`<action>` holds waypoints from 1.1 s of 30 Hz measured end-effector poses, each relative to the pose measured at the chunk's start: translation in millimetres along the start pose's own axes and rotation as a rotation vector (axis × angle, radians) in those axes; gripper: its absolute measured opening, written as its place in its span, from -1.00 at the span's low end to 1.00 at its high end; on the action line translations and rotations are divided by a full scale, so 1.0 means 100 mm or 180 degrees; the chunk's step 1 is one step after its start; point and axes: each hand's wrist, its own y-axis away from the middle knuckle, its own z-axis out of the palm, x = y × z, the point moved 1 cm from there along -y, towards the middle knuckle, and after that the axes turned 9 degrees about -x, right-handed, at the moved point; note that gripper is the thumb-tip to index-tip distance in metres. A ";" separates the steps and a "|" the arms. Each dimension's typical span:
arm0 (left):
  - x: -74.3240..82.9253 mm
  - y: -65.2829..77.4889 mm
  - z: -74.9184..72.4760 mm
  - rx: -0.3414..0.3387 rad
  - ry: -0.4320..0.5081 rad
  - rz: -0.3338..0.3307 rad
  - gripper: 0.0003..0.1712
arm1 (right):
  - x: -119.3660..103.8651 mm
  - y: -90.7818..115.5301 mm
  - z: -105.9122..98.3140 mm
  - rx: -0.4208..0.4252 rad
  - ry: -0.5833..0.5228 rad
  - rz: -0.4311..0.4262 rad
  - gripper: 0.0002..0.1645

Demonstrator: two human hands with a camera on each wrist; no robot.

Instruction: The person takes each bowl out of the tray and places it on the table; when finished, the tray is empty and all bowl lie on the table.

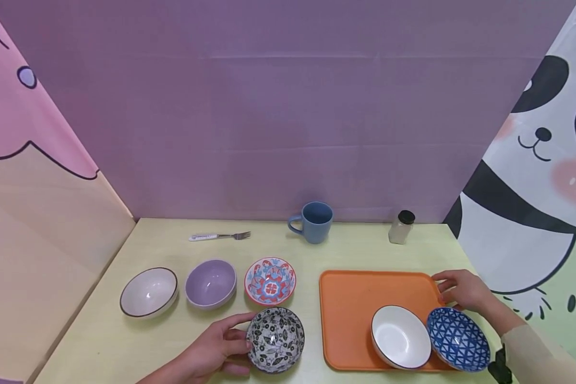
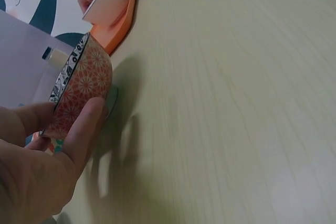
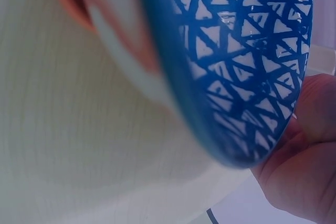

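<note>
My left hand (image 1: 223, 344) grips the left rim of a small bowl (image 1: 276, 340) with a black-and-white floral inside. In the left wrist view this bowl (image 2: 84, 85) shows a red patterned outside and stands tilted, thumb and fingers on either side of its wall. My right hand (image 1: 463, 290) is at the tray's far right corner, just behind a blue bowl with white triangles (image 1: 458, 340). That bowl leans at the tray's right edge, beside a white bowl (image 1: 401, 337) on the orange tray (image 1: 350, 314). In the right wrist view, the blue bowl (image 3: 241, 66) hides the fingertips.
A white dark-rimmed bowl (image 1: 149, 292), a purple bowl (image 1: 211, 284) and a red-and-blue patterned bowl (image 1: 270, 281) stand in a row at left. Behind them lie a fork (image 1: 220, 236), a blue mug (image 1: 316, 222) and a black-capped jar (image 1: 401, 228) near the purple back wall (image 1: 288, 117).
</note>
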 end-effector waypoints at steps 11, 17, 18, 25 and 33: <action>0.02 0.01 -0.06 0.0010 -0.0258 0.0008 -0.19 | 0.04 -0.07 -0.01 -0.0024 -0.0095 0.0024 -0.30; 0.05 0.03 -0.06 0.0004 -0.0407 0.0046 -0.19 | 0.06 -0.07 0.01 -0.0042 -0.0133 0.0011 -0.29; 0.06 0.04 -0.06 -0.0002 -0.0435 0.0063 -0.19 | 0.06 -0.07 0.01 -0.0046 -0.0124 -0.0003 -0.29; 0.10 0.08 -0.08 -0.0038 -0.0717 0.0201 -0.24 | 0.06 -0.06 0.02 -0.0037 -0.0114 0.0002 -0.29; 0.29 0.15 -0.09 0.0076 -0.1200 0.0323 -0.40 | 0.07 -0.04 0.00 -0.0057 -0.0073 -0.0025 -0.29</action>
